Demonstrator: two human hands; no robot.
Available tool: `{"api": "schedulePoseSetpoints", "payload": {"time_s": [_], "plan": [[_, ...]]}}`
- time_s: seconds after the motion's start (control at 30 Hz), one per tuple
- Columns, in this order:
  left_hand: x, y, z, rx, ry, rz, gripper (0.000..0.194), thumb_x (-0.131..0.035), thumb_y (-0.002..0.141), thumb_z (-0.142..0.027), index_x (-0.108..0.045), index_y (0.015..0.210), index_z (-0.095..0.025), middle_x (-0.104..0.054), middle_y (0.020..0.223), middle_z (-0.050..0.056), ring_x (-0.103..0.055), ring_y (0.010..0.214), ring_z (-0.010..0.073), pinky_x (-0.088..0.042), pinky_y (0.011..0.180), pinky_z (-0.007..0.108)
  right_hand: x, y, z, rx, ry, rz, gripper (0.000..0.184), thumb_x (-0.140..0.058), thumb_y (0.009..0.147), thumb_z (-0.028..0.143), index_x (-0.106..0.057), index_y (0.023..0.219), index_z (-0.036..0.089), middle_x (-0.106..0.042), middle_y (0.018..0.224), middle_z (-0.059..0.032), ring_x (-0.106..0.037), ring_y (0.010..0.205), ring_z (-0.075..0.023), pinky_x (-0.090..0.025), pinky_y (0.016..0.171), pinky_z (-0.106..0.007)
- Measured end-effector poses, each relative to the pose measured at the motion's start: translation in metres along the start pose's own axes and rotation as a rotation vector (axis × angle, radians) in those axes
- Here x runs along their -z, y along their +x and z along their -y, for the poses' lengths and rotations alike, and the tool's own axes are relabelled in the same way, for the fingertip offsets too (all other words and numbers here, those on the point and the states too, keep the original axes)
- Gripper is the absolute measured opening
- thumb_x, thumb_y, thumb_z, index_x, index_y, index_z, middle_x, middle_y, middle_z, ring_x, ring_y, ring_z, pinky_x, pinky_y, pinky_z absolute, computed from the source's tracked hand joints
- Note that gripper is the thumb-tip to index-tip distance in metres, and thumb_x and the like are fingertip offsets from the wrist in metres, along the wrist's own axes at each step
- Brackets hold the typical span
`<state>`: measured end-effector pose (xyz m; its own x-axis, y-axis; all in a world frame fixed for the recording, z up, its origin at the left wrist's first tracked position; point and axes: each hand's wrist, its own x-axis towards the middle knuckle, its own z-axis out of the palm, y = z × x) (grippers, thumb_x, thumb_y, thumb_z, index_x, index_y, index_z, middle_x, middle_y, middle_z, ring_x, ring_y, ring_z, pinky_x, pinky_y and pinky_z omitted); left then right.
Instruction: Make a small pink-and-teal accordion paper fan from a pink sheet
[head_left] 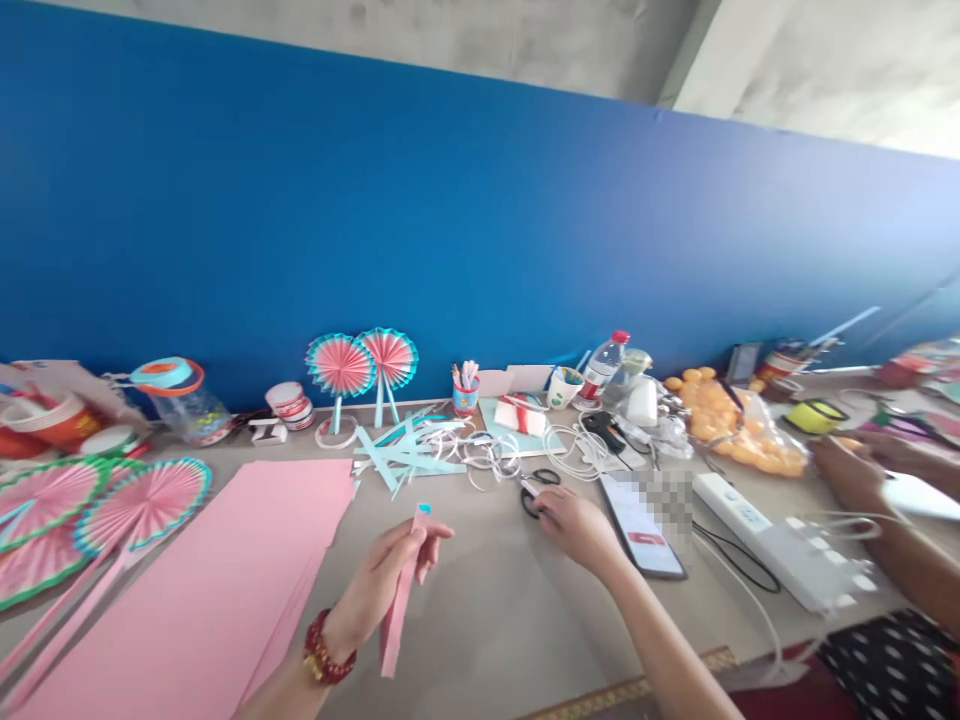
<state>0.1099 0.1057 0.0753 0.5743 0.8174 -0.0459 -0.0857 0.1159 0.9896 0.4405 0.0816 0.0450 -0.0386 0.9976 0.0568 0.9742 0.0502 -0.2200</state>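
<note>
You have the folded pink strip (397,620) in your left hand (382,570), down in the front of the table, and it is the middle of our clock, with 12 at the blue wall (450,230). Your left thumb presses the strip near its top end, with fingers behind it, so you are pinching it. The strip leans a little, and its top end has a small blue bit. At 2 o'clock, your right hand (576,525) is bent down over the black scissors (546,478), fingers at the handle loops. I cannot tell if they are squeezed shut on them. Just past that hand, between 2 and 3, lies a phone (646,535) with its screen lit. Farther out at 3 is a white power strip (765,530) with plugs. At 9, close by you, is a pile of big pink paper (217,570). Past it at 10, pink fans (146,505) with blue or green edges lie flat. At 12 there is a messy heap of light blue paper strips (409,455). Behind it, two round pink and blue fans (360,362) stand up by the wall. Between 12 and 1 is a small cup of pens (465,395). Between 1 and 2 is a bottle with a red cap (602,370). At 2, far back, is a bag of orange balls (739,425). Another person's hands (855,475) are far off, between 2 and 3.
</note>
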Motion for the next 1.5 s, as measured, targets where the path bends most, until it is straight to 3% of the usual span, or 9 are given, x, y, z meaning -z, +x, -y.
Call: {"api": "schedulePoseSetpoints", "payload": {"time_s": [0.13, 0.23, 0.47, 0.67, 0.9, 1.03, 1.13, 1.33, 1.5], "plan": [[-0.001, 0.003, 0.004, 0.025, 0.001, -0.03, 0.044, -0.042, 0.098, -0.053, -0.058, 0.122, -0.019, -0.048, 0.074, -0.002, -0.042, 0.057, 0.0094, -0.043, 0.062, 0.025, 0.003, 0.002, 0.004, -0.133, -0.011, -0.045, 0.022, -0.052, 0.089, 0.026, -0.064, 0.107, 0.022, -0.066, 0.113, -0.0075, -0.06, 0.108, -0.0232, -0.044, 0.085, -0.029], [-0.003, 0.004, 0.003, 0.007, -0.03, -0.055, 0.042, -0.041, 0.099, -0.052, -0.049, 0.127, -0.022, -0.048, 0.072, -0.004, -0.039, 0.05, 0.0078, -0.042, 0.057, 0.024, 0.0, 0.003, 0.003, -0.191, -0.017, -0.003, 0.018, -0.057, 0.085, 0.027, -0.064, 0.101, 0.021, -0.07, 0.099, -0.006, -0.066, 0.09, -0.0223, -0.042, 0.072, -0.028], [0.002, 0.009, 0.006, 0.039, -0.191, -0.057, 0.032, -0.054, 0.095, -0.047, -0.057, 0.108, -0.018, -0.054, 0.076, -0.002, -0.045, 0.054, 0.0071, -0.045, 0.066, 0.026, -0.003, -0.005, 0.013, -0.229, 0.004, 0.046, 0.026, -0.05, 0.086, 0.017, -0.061, 0.109, 0.022, -0.072, 0.09, -0.0029, -0.066, 0.078, -0.0174, -0.035, 0.063, -0.024], [0.004, 0.01, 0.009, 0.084, -0.208, -0.055, 0.034, -0.056, 0.094, -0.047, -0.058, 0.11, -0.017, -0.054, 0.073, -0.002, -0.047, 0.057, 0.0093, -0.042, 0.065, 0.026, -0.001, -0.013, 0.018, -0.27, 0.01, 0.061, 0.032, -0.053, 0.079, 0.015, -0.062, 0.11, 0.021, -0.071, 0.083, -0.0029, -0.065, 0.073, -0.0192, -0.032, 0.06, -0.025], [0.007, 0.009, 0.013, 0.131, -0.187, -0.064, 0.036, -0.053, 0.095, -0.049, -0.058, 0.111, -0.018, -0.055, 0.072, -0.002, -0.046, 0.056, 0.0094, -0.036, 0.058, 0.024, 0.005, -0.02, -0.006, -0.313, 0.034, 0.013, 0.036, -0.051, 0.081, 0.018, -0.058, 0.116, 0.022, -0.069, 0.084, 0.0006, -0.065, 0.078, -0.0172, -0.038, 0.065, -0.024], [0.006, 0.01, 0.013, 0.146, -0.167, -0.066, 0.038, -0.053, 0.095, -0.051, -0.059, 0.11, -0.017, -0.055, 0.071, -0.001, -0.048, 0.056, 0.0096, -0.034, 0.055, 0.023, 0.008, -0.016, -0.018, -0.335, -0.026, -0.038, 0.035, -0.05, 0.086, 0.02, -0.058, 0.119, 0.02, -0.069, 0.101, -0.0067, -0.065, 0.092, -0.0217, -0.043, 0.075, -0.029], [0.003, 0.011, 0.013, 0.141, -0.147, -0.06, 0.039, -0.053, 0.094, -0.053, -0.06, 0.108, -0.016, -0.055, 0.071, -0.001, -0.048, 0.057, 0.0095, -0.035, 0.054, 0.023, 0.003, -0.007, -0.006, -0.251, -0.072, -0.062, 0.031, -0.05, 0.092, 0.029, -0.06, 0.121, 0.021, -0.064, 0.121, -0.0095, -0.057, 0.114, -0.0241, -0.042, 0.091, -0.03], [0.0, 0.007, 0.011, 0.13, -0.088, -0.026, 0.042, -0.049, 0.095, -0.055, -0.06, 0.106, -0.016, -0.054, 0.066, -0.001, -0.046, 0.053, 0.0092, -0.033, 0.05, 0.021, -0.014, 0.012, 0.027, -0.272, -0.205, -0.071, 0.036, -0.062, 0.088, 0.037, -0.061, 0.116, 0.015, -0.065, 0.114, -0.0155, -0.057, 0.11, -0.0322, -0.044, 0.091, -0.039], [0.002, 0.003, 0.008, 0.101, -0.066, -0.03, 0.042, -0.049, 0.095, -0.055, -0.061, 0.105, -0.016, -0.055, 0.066, -0.001, -0.044, 0.051, 0.0085, -0.032, 0.048, 0.021, -0.013, 0.015, 0.021, -0.273, -0.206, -0.054, 0.042, -0.062, 0.089, 0.039, -0.055, 0.124, 0.018, -0.06, 0.127, -0.0149, -0.056, 0.116, -0.0301, -0.043, 0.092, -0.037]]}}
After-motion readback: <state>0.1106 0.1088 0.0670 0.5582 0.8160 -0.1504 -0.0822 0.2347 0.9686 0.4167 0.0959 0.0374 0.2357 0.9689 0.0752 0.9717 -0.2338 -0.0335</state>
